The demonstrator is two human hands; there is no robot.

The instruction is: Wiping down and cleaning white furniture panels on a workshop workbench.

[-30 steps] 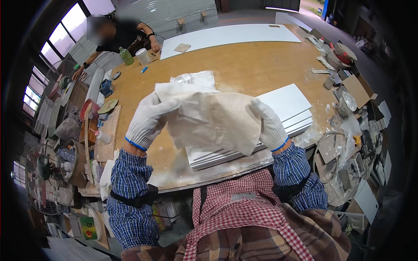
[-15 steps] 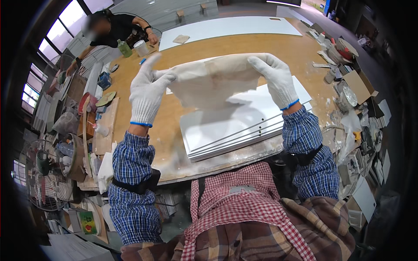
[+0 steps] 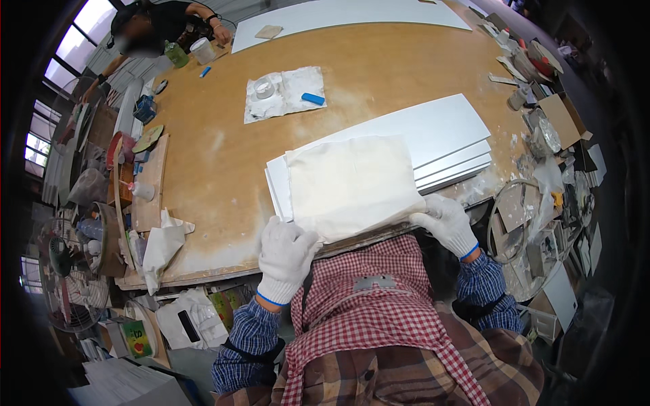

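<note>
A cream cloth (image 3: 352, 183) lies spread flat over the near end of a stack of white boards (image 3: 440, 135) on the wooden table (image 3: 223, 169). My left hand (image 3: 286, 257), in a white glove, grips the cloth's near left corner at the table edge. My right hand (image 3: 445, 223), also gloved, holds the near right corner. Both hands sit at the front edge, just above my checked apron.
A white sheet (image 3: 284, 93) with a tape roll and a blue block lies farther back. Another person (image 3: 162, 27) works at the far left corner beside jars. Tools and clutter crowd the right side (image 3: 548, 135); shelves and a rag (image 3: 161, 247) line the left edge.
The cloth was held up and stretched in the air between both hands; now it is laid flat on the boards, and both hands have come down to the near edge.
</note>
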